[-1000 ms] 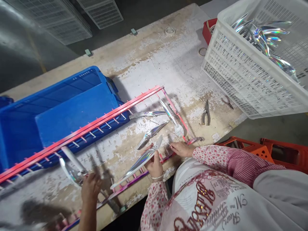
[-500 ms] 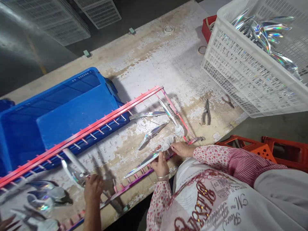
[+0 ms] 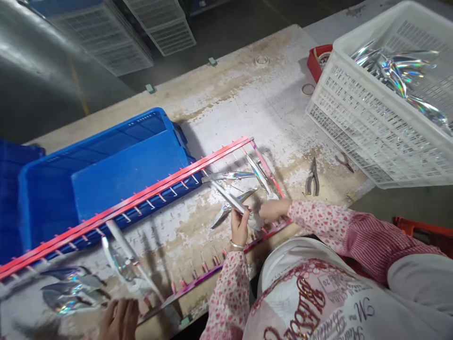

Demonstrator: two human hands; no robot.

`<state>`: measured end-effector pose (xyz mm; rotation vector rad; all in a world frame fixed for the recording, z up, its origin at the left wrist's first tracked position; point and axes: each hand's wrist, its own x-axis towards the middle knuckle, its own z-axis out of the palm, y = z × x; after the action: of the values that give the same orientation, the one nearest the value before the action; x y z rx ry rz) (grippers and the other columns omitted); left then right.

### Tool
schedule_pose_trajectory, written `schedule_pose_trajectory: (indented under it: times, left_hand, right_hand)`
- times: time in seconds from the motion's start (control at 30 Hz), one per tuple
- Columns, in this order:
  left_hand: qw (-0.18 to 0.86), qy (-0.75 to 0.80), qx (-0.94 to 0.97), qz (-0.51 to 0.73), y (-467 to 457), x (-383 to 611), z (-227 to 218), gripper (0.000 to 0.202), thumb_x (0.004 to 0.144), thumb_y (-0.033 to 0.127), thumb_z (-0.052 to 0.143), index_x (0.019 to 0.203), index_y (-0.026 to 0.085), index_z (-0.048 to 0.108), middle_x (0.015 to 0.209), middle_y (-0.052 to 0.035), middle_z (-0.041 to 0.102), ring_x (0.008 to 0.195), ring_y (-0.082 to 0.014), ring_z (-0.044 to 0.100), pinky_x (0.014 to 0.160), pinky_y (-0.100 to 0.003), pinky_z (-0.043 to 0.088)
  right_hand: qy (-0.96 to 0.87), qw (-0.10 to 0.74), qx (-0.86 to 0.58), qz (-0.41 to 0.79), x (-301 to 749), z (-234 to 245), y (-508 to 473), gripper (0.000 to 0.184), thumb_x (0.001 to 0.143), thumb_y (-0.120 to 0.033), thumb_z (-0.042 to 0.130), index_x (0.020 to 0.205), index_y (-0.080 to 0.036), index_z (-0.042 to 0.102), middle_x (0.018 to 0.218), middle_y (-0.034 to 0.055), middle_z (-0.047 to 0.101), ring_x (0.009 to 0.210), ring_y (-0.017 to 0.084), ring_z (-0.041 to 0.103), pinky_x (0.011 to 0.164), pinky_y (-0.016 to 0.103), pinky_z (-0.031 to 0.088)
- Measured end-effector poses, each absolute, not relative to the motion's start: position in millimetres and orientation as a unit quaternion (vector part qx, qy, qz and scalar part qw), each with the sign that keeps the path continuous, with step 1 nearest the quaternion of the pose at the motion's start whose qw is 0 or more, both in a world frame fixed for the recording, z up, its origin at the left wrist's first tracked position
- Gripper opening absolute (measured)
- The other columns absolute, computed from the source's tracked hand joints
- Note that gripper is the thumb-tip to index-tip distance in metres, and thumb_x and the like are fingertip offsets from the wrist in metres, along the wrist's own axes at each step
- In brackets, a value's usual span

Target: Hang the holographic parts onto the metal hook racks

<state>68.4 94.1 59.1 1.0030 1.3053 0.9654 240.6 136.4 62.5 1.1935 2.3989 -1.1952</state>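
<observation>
My left hand (image 3: 239, 227) is closed round the lower end of a long, pointed iridescent piece (image 3: 226, 197), which slants up and to the left over the table. My right hand (image 3: 272, 210) meets it from the right, fingers pinched at that same end beside a small white thing (image 3: 255, 222) I cannot make out. Both hands hover above the near rail of a red pin rack (image 3: 170, 182). Three more iridescent pieces (image 3: 231, 176) lie inside the rack just beyond my hands.
A blue crate (image 3: 106, 174) stands behind the rack. At right is a white basket (image 3: 371, 127) of iridescent pieces, with pliers (image 3: 313, 177) and smaller pliers (image 3: 344, 161) before it. A co-worker's hand (image 3: 118, 318) works at lower left among more pieces (image 3: 71, 293).
My left hand has swung the iridescent piece from pointing down-left to pointing up-left, and my two hands have come together. The co-worker's hand has dropped lower in view.
</observation>
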Motion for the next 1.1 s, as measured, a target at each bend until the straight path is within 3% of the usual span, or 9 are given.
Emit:
schedule_pose_trajectory:
  times: [0.07,0.13,0.23,0.33,0.57,0.8,0.9,1.0,1.1]
  left_hand:
    - [0.545,0.577,0.448,0.412,102.2,80.9,49.8,0.035,0.082,0.053,0.061,0.094,0.02,0.055,0.084,-0.0019,0.058,0.079,-0.0164,0.057,0.076,-0.029,0.045]
    - [0.511,0.607,0.457,0.402,109.4,93.3,41.1,0.036,0.083,0.056,0.057,0.091,0.021,0.053,0.08,-0.0011,0.055,0.077,-0.0164,0.054,0.076,-0.029,0.044]
    - [0.485,0.641,0.451,0.387,120.5,104.0,31.9,0.038,0.086,0.059,0.051,0.088,0.021,0.049,0.077,-0.0014,0.053,0.072,-0.0171,0.052,0.073,-0.031,0.043]
    - [0.468,0.659,0.45,0.379,130.5,104.4,25.2,0.039,0.088,0.06,0.044,0.084,0.022,0.047,0.07,-0.0007,0.05,0.066,-0.0174,0.05,0.07,-0.032,0.041]
    - [0.462,0.674,0.443,0.369,143.0,99.8,12.5,0.038,0.091,0.059,0.038,0.079,0.024,0.044,0.067,0.0004,0.048,0.063,-0.0173,0.047,0.065,-0.032,0.038]
    - [0.493,0.63,0.492,0.345,148.3,95.7,18.4,0.034,0.091,0.056,0.043,0.08,0.024,0.045,0.063,-0.0001,0.051,0.06,-0.0184,0.05,0.066,-0.034,0.04]
    - [0.476,0.602,0.557,0.318,157.7,75.0,18.8,0.032,0.086,0.054,0.051,0.082,0.022,0.051,0.071,-0.0038,0.056,0.069,-0.0213,0.055,0.072,-0.037,0.044]
    - [0.386,0.601,0.638,0.288,171.5,43.8,13.2,0.027,0.084,0.046,0.056,0.091,0.02,0.06,0.091,-0.0113,0.062,0.09,-0.0271,0.059,0.086,-0.042,0.044]
    - [0.315,0.623,0.696,0.167,180.2,21.4,4.6,0.033,0.076,0.032,0.067,0.106,0.02,0.06,0.103,-0.0142,0.064,0.102,-0.0303,0.058,0.093,-0.045,0.043]
  right_hand:
    - [0.828,0.063,0.419,-0.367,248.9,84.8,205.6,0.02,0.088,-0.029,0.057,0.096,-0.017,0.07,0.09,0.0065,0.071,0.083,0.02,0.063,0.077,0.031,0.046]
    - [0.814,-0.069,0.523,-0.243,255.5,104.2,271.5,0.034,0.096,-0.028,0.042,0.122,-0.015,0.06,0.118,0.0119,0.064,0.107,0.024,0.057,0.092,0.039,0.042]
    - [0.808,-0.106,0.561,-0.146,259.6,113.7,330.1,0.049,0.094,-0.033,0.049,0.138,-0.012,0.044,0.143,0.0179,0.044,0.131,0.031,0.037,0.106,0.051,0.027]
    - [0.82,-0.08,0.553,-0.121,258.9,104.0,336.9,0.054,0.091,-0.035,0.057,0.137,-0.012,0.044,0.141,0.0189,0.044,0.131,0.033,0.034,0.107,0.052,0.024]
    - [0.82,-0.084,0.556,-0.102,256.7,98.3,318.7,0.05,0.094,-0.033,0.049,0.139,-0.014,0.042,0.141,0.0175,0.042,0.131,0.031,0.031,0.107,0.048,0.019]
    - [0.817,-0.086,0.561,-0.103,255.7,92.7,322.5,0.051,0.093,-0.031,0.049,0.141,-0.013,0.04,0.143,0.0182,0.041,0.134,0.032,0.028,0.11,0.051,0.016]
    - [0.813,-0.096,0.561,-0.124,258.2,92.4,318.5,0.053,0.093,-0.031,0.05,0.142,-0.013,0.039,0.146,0.0175,0.038,0.138,0.031,0.024,0.113,0.052,0.012]
    - [0.796,-0.129,0.576,-0.135,262.3,99.3,297.8,0.054,0.092,-0.03,0.05,0.142,-0.013,0.038,0.15,0.0169,0.033,0.141,0.03,0.018,0.115,0.05,0.013]
    - [0.777,-0.194,0.577,-0.16,264.4,106.8,255.1,0.042,0.095,-0.029,0.044,0.133,-0.012,0.047,0.139,0.0167,0.044,0.135,0.027,0.03,0.114,0.047,0.021]
